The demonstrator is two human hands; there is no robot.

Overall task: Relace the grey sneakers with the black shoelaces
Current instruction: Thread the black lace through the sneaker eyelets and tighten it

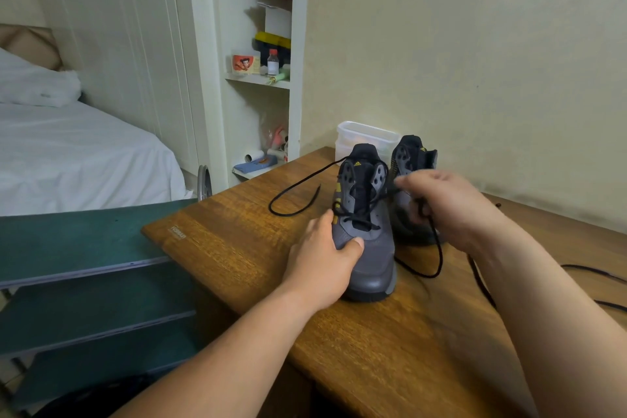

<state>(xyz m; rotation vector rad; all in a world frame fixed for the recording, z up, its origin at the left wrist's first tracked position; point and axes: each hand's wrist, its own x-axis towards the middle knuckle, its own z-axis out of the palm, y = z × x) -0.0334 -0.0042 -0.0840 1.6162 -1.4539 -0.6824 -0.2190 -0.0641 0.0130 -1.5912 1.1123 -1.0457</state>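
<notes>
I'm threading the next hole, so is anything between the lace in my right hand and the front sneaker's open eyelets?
Nothing visible does. The right hand holds the black lace right beside the front sneaker, whose upper eyelets are uncovered.

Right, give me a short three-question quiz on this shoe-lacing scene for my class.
1. True or false: the left hand grips the toe of the nearer sneaker.
2. What stands behind the sneakers on the table? A) plastic container B) mug C) book
3. Fill in: the right hand pinches a black ____.
Key: 1 true; 2 A; 3 shoelace.
</notes>
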